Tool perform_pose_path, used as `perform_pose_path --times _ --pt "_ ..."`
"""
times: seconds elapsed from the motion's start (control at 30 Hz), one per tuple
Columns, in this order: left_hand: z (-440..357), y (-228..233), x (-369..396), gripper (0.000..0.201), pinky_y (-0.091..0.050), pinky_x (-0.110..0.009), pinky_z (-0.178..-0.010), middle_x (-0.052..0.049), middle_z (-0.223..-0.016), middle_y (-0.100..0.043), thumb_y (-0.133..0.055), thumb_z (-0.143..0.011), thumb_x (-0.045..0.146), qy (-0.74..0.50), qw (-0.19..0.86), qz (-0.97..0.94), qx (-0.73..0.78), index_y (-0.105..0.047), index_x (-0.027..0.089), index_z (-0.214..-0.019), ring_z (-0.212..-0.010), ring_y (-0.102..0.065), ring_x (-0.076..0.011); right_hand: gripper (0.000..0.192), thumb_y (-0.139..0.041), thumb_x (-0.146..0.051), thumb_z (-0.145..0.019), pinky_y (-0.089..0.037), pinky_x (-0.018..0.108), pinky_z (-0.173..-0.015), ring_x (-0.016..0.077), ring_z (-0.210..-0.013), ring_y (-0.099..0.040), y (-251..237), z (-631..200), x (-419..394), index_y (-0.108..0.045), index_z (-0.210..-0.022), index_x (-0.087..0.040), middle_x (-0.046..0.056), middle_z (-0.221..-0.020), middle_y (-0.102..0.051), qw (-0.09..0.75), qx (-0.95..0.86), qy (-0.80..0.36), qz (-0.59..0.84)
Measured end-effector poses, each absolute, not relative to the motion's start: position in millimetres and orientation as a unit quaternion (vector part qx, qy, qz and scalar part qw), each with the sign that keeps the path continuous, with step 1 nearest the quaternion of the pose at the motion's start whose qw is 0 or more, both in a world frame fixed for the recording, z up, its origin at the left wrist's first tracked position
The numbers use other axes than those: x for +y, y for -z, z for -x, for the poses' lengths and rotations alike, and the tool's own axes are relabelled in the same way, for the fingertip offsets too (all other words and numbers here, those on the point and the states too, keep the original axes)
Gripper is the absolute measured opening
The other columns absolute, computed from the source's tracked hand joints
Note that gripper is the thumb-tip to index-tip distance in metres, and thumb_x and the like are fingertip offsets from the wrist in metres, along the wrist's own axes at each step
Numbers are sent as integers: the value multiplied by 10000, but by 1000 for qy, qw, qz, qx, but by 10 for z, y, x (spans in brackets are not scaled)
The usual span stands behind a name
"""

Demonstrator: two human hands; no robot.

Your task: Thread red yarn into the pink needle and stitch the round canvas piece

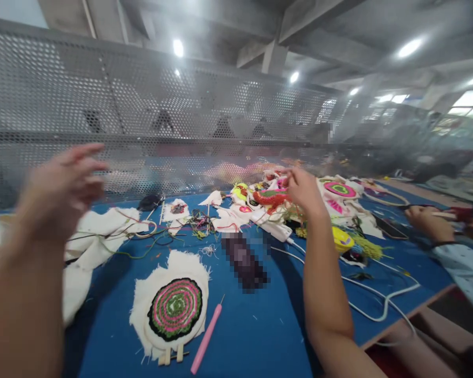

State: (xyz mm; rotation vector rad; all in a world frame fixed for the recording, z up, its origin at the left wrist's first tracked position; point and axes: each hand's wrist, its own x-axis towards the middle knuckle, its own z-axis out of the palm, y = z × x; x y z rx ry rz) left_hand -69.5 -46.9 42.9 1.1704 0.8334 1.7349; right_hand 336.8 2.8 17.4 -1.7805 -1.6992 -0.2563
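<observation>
Gray perforated metal screen (114, 100): stretched across the workshop background, beneath concrete beams (319, 18).
Blue tabletop (287, 325): spread out below both raised hands.
Left hand (61, 181): lifted before the screen, above rumpled white fabric (106, 226); blurred, fingers loosely parted and pointing right, with nothing visible in the grasp.
Right hand (304, 191): held up on a near-upright forearm, wrist bent left, fingers curled before an orange-and-green yarn piece (271, 197); impossible to tell whether touching or gripping anything.
Round pink, green and black looped-yarn design (176, 310) on hooped cream cloth (142, 310): lying flat between the forearms, closer to the left one, wearer's side of both sets of fingers and well apart from them.
Slim pink-handled needle tool (207, 341): resting just right of the hooped cloth, long axis slanting, tip away from the wearer and rightward.
</observation>
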Motion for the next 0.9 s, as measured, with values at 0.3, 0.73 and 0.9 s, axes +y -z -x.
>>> perform_pose_path --times 0.3,0.73,0.9 --pt "-562 96 -520 336 -241 -175 -384 30 -473 -504 -543 -836 445 -275 589 -712 266 -591 131 -726 -387 -334 -48 366 -407 -103 -801 -296 258 -530 173 -601 -570 -190 -2031 -505 -540 -1140 -140 81 -740 -675 201 -830 133 503" --pt "1022 -542 -625 478 -271 -128 -301 76 -299 -303 -110 -923 3 -679 544 -409 275 -448 149 -618 -236 -252 -38 456 -370 -20 -667 -381 254 -654 215 -773 -562 -137 -3649 30 -611 -1038 -131 92 -837 -637 261 -674 27 691" --pt "1281 -509 -691 454 -314 -111 -314 72 -299 -370 -109 -956 53 -711 546 -366 250 -433 151 -653 -240 -308 -29 407 -353 -42 -732 -362 271 -686 222 -815 -529 -134 -3815 -24 -598 -1049 -111 129 -900 -605 279 -635 1 721"
